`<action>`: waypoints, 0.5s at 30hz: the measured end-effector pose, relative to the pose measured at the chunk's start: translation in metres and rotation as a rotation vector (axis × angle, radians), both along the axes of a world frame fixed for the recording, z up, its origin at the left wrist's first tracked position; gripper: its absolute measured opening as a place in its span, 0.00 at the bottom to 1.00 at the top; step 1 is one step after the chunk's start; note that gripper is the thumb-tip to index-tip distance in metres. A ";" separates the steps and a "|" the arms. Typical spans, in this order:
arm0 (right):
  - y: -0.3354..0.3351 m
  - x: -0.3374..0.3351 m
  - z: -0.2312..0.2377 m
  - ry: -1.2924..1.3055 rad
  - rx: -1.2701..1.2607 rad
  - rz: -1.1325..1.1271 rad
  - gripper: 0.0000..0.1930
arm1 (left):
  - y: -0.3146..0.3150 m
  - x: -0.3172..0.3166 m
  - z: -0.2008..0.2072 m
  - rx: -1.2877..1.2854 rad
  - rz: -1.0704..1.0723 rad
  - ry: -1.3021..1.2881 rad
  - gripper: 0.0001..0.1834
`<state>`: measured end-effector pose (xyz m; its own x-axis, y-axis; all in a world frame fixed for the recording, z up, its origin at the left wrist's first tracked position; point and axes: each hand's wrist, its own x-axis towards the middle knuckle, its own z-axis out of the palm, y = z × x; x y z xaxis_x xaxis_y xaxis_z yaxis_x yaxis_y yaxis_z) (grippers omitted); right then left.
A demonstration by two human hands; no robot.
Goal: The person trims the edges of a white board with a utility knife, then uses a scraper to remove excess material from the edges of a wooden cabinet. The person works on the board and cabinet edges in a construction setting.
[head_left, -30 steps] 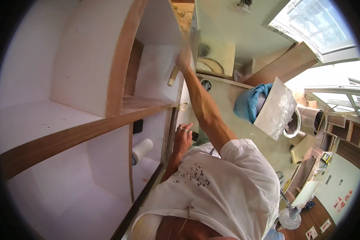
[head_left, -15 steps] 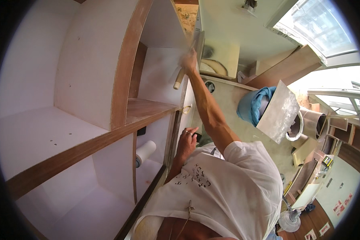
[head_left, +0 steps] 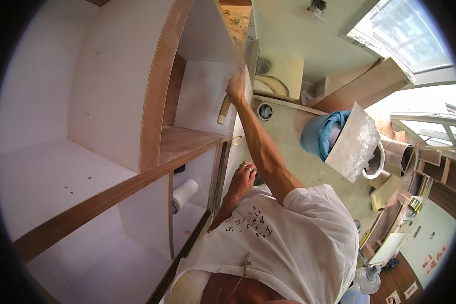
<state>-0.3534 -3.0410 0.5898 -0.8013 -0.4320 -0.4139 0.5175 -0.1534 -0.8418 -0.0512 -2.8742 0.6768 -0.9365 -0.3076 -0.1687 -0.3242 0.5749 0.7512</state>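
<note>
My right hand (head_left: pixel 236 87) is closed around the light wooden handle (head_left: pixel 223 109) of a tool, beside the outer edge of the open cabinet (head_left: pixel 152 109). The handle's butt points down toward the cabinet's middle shelf. Past my fist the tool's far end is blurred, so its kind cannot be made out. My left hand (head_left: pixel 244 176), with rings on it, is held low in front of my white shirt, near the cabinet's side panel. Its fingers are curled, and what they hold, if anything, is hidden.
A white roll (head_left: pixel 185 195) lies in the lower compartment. On the floor are a round tub (head_left: pixel 264 111) and a blue-covered bucket (head_left: pixel 314 134) with a pale board (head_left: pixel 353 144) against it. Boards (head_left: pixel 362 86) lean below the window. A yellow loop (head_left: pixel 236 140) hangs at the cabinet edge.
My right hand, with the wooden-handled tool, has come slightly down and toward me. My left hand has turned, and its fingers are more curled. More of the floor tub shows.
</note>
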 end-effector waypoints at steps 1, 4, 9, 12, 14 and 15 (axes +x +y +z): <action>0.002 -0.003 0.002 0.023 -0.060 -0.060 0.29 | -0.001 0.000 0.000 0.001 -0.004 0.000 0.16; 0.007 -0.019 0.006 -0.172 -0.243 -0.102 0.29 | -0.001 0.003 0.003 0.039 0.040 0.011 0.16; 0.018 -0.045 0.010 -0.170 -0.117 -0.274 0.33 | -0.003 0.005 0.009 0.033 0.012 -0.011 0.17; 0.016 -0.037 0.016 -0.057 -0.136 -0.131 0.33 | -0.004 0.003 0.010 0.051 0.036 0.010 0.17; 0.009 -0.026 0.020 -0.005 -0.167 -0.090 0.31 | -0.004 0.001 0.010 0.077 0.039 -0.005 0.17; 0.007 -0.023 0.022 -0.027 -0.139 -0.114 0.31 | -0.005 0.001 0.010 0.084 0.042 -0.009 0.17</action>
